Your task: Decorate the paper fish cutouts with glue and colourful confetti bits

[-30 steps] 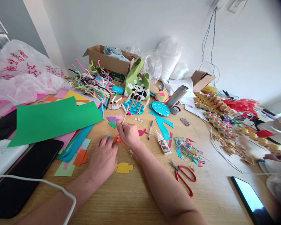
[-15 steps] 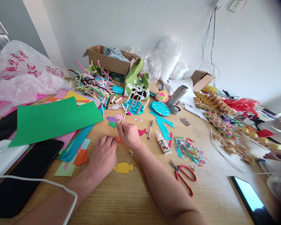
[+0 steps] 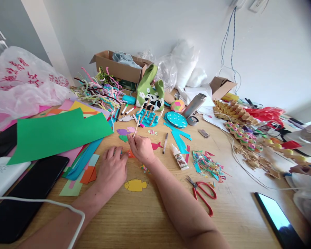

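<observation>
My right hand (image 3: 142,148) is closed around a thin pale stick (image 3: 137,126), which points up and away from me; its lower end is hidden by the fingers. Beneath that hand lies an orange paper fish (image 3: 131,154), mostly covered. My left hand (image 3: 113,166) rests on the table with fingers stretched out, the fingertips at the orange fish's left edge. A yellow paper fish (image 3: 135,185) lies nearer to me. Beyond the hands are a purple fish (image 3: 123,132) and a green one (image 3: 123,138), with a red fish (image 3: 157,146) to the right.
To the right lie a white glue bottle (image 3: 180,158), a pen (image 3: 165,143), red-handled scissors (image 3: 203,195), paper scraps (image 3: 206,162) and a phone (image 3: 277,221). Green paper (image 3: 62,135) covers other sheets at left. A white cable (image 3: 41,200) crosses my left forearm. A metal flask (image 3: 195,105) leans behind.
The view has shifted slightly. My right hand still holds the stick over the orange fish, and my left fingers have shifted a little, showing a bit of blue between them.
</observation>
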A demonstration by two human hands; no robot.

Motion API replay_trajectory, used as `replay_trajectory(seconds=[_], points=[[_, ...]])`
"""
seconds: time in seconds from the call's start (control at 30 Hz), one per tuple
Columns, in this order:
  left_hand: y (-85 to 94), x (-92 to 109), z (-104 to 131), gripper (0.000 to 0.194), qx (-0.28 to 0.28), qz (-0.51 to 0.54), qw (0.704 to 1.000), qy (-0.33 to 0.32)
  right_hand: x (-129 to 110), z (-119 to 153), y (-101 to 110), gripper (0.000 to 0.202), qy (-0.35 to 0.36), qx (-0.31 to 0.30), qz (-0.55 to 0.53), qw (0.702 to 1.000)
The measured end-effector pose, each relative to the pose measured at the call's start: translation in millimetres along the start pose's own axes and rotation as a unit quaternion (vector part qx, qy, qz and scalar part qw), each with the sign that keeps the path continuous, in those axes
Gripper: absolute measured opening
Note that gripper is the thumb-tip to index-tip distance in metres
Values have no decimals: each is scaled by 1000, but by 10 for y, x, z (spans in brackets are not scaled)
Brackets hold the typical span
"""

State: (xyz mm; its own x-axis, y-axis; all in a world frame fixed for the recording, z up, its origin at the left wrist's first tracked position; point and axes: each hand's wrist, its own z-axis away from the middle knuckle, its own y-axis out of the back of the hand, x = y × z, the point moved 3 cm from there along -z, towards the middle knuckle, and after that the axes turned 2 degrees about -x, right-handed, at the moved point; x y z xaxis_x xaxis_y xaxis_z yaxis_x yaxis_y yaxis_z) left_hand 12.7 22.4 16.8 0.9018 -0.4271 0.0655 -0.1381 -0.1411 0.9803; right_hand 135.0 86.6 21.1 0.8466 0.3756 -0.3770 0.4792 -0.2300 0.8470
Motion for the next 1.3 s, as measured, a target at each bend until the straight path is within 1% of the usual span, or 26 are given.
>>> replay_trajectory(seconds=[0.13,0.3,0.57,0.63,0.7,0.77,0.83,0.97,1.03,1.13,1.3], points=[[17,1,-4,35,0,14,1000,3,57,-17,-14,45,-43,7,-59,997],[15,5,2,36,-5,4,1000,1,141,-37,34,54,-102,39,-133,985],[13,2,11,41,-9,10,1000,-11,248,-74,261,61,-170,80,-266,946],[19,4,12,41,-8,8,1000,-11,266,-28,326,62,-179,88,-285,937],[25,8,14,42,-6,9,1000,-13,269,78,386,62,-182,93,-287,936],[30,11,15,42,-2,14,1000,-15,254,244,433,59,-172,94,-270,943],[32,14,17,41,7,24,1000,-17,225,438,458,56,-143,93,-240,956],[19,20,23,43,25,54,998,-34,186,740,458,52,-74,127,-175,974],[11,25,27,43,33,65,996,-45,184,799,430,51,-46,129,-141,980],[9,24,31,40,47,64,995,-52,191,808,381,47,-10,114,-111,987],[10,17,31,37,41,64,996,-52,207,810,348,44,12,111,-104,988]])
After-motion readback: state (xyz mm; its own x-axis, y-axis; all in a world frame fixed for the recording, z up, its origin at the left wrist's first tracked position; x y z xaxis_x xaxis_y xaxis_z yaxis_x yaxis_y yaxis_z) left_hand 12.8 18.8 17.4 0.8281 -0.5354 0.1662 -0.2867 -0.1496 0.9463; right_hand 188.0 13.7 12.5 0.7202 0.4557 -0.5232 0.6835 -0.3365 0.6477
